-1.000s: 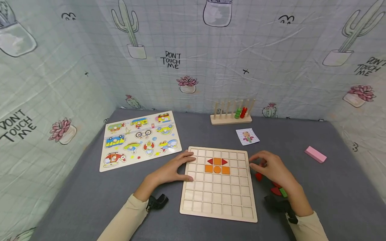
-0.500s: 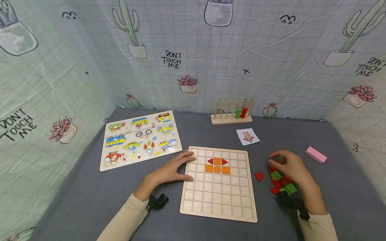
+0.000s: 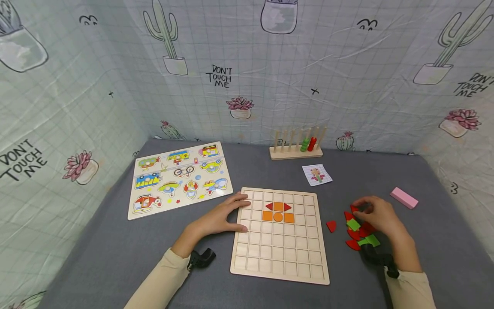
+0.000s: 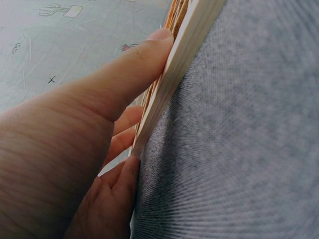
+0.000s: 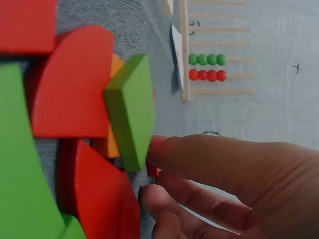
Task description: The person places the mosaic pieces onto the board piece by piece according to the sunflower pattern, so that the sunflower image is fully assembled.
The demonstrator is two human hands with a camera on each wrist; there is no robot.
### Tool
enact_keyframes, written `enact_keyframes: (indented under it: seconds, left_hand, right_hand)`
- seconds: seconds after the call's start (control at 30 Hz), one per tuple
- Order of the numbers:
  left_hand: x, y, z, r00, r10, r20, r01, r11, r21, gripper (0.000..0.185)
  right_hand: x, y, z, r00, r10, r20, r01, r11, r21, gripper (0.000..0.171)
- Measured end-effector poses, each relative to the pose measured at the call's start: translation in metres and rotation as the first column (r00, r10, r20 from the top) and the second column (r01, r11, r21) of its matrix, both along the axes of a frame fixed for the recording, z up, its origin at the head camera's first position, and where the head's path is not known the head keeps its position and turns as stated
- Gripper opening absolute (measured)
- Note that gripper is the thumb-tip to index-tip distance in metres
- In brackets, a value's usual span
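Note:
The left hand rests on the left edge of a square wooden grid board, thumb and fingers spread. In the left wrist view its thumb lies along the board's edge. On the board sit an orange circle, several orange squares and two red triangles. To the right, the right hand pinches a small red piece between thumb and index finger; the right wrist view shows only a sliver of it. Beside that hand lies a pile of red quarter-round pieces and green squares.
A lone red piece lies between board and pile. Behind are a pattern card and a peg rack with green and red beads. A vehicle puzzle board is at left, a pink block at right.
The right hand has moved right from the board's edge to the far end of the pile and now pinches a red piece. The left hand has stayed put.

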State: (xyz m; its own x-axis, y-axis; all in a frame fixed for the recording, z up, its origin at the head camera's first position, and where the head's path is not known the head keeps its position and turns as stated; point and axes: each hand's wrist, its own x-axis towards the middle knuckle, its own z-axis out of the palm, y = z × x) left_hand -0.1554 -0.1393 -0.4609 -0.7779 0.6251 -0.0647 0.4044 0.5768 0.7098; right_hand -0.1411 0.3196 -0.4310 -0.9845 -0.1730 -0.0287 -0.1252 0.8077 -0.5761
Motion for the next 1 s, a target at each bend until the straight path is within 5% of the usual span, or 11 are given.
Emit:
enact_keyframes:
  seconds: [1.0]
  left_hand:
    - [0.0002,-0.0003,-0.0002,1.000,0.002,0.005,-0.002,1.000,0.002,0.075]
  right_hand:
    - [-0.0047,-0.0063,-0.0073,0.999,-0.041,-0.004,0.041,0.999,0.009,0.027]
